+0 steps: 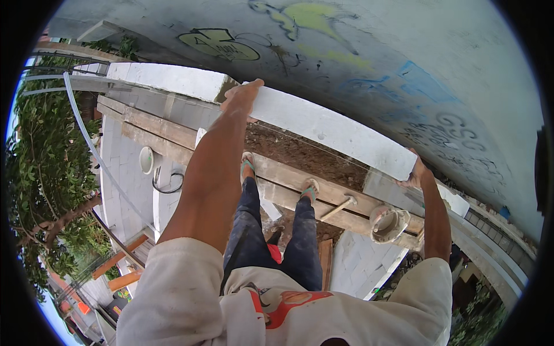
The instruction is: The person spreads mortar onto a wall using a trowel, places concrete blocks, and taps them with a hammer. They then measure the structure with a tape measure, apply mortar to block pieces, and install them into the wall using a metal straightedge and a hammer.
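Observation:
A long white aerated concrete block point(329, 124) spans the space between my hands, in front of the painted wall. My left hand point(245, 99) is closed over its left end, fingers at the top edge. My right hand point(416, 171) is closed round its right end. Just left of my left hand another white block point(167, 78) lies in line with the held one, its end face close to my fingers. A thin string runs along the near side of the blocks. Whether the held block rests on anything beneath is hidden.
My sandalled feet stand on wooden planks point(271, 171) high above the ground. On them lie a mallet point(348, 202) and a mortar-smeared bucket point(388, 222). A pale bucket point(148, 160) is at left. The grey wall point(375, 69) with graffiti rises beyond the blocks.

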The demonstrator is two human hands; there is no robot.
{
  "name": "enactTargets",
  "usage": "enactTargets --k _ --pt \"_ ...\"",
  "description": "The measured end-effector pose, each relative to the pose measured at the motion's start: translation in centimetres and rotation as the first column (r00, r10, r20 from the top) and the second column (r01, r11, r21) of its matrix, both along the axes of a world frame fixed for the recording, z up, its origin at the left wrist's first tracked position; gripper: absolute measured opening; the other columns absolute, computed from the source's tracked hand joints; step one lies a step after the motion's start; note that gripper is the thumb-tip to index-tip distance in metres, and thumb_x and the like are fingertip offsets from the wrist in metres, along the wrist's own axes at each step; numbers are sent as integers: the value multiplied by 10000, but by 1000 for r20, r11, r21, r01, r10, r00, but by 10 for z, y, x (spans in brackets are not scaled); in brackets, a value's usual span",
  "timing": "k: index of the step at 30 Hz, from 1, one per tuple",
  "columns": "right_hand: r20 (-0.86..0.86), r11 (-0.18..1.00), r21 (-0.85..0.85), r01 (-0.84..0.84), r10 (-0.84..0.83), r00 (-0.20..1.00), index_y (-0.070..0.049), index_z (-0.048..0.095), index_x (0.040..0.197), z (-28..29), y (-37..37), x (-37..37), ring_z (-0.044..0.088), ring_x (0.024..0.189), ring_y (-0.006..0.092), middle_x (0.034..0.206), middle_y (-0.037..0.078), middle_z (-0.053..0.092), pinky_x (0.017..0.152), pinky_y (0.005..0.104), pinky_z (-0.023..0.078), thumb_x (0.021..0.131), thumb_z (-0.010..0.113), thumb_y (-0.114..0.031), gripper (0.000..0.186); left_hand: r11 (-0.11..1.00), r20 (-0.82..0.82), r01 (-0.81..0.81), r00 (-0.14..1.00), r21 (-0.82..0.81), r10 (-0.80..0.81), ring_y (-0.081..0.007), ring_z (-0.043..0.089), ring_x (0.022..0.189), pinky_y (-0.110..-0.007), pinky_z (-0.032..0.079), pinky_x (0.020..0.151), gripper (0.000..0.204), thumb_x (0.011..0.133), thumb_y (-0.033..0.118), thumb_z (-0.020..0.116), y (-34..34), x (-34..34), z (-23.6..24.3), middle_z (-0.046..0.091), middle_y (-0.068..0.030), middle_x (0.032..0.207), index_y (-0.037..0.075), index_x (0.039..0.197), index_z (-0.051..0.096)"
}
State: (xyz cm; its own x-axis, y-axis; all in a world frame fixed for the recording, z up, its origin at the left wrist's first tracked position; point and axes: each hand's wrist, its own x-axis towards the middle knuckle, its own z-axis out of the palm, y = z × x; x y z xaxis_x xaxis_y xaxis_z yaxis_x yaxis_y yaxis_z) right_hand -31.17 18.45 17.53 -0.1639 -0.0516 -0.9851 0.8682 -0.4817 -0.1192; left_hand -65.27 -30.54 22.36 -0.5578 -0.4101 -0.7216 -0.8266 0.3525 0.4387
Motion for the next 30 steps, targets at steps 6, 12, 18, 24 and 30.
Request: enactTargets --k 6,12,18,24,30 --pt "4 998 39 44 -45 999 -201 743 1100 -38 -11 2 683 906 304 1027 61 728 775 514 596 945 563 -753 600 994 98 33 995 -109 -22 -384 415 1444 -543 712 837 1039 793 521 871 -12 -11 -11 452 -163 1508 -47 1567 473" --pt "-14 975 -198 101 -106 994 -272 712 1288 -79 23 13 605 1264 313 1393 25 680 1034 653 500 931 611 -759 613 965 57 239 971 -105 -234 -384 468 1400 -537 709 821 1086 818 556 839 -3 -20 -3 429 -242 1485 -82 1580 399" --pt "14 996 49 -68 67 998 -190 691 1370 -34 -24 -13 607 1304 342 1383 107 684 1065 656 506 948 501 -860 814 990 84 99 992 -101 -90 -416 528 1336 -514 704 805 1190 848 602 811 -22 -3 17 385 -282 1528 -117 1621 263" --pt "-138 632 744 -214 460 877 -46 515 1586 44 -43 -6 583 1371 371 1530 236 547 1154 558 485 938 692 -674 920 723 -310 566 659 -396 -685 -471 377 1510 -644 552 1062 1199 805 528 925 -38 51 37 330 -270 1628 -46 1636 280" --pt "325 -255 926 -280 915 241 -177 275 1724 107 -171 -36 362 1554 427 1691 205 350 1239 645 355 695 977 -162 1246 -258 95 608 -286 -751 -953 -399 281 1616 -649 285 1273 1141 802 384 924 -38 69 18 341 -186 1694 122 1711 286"
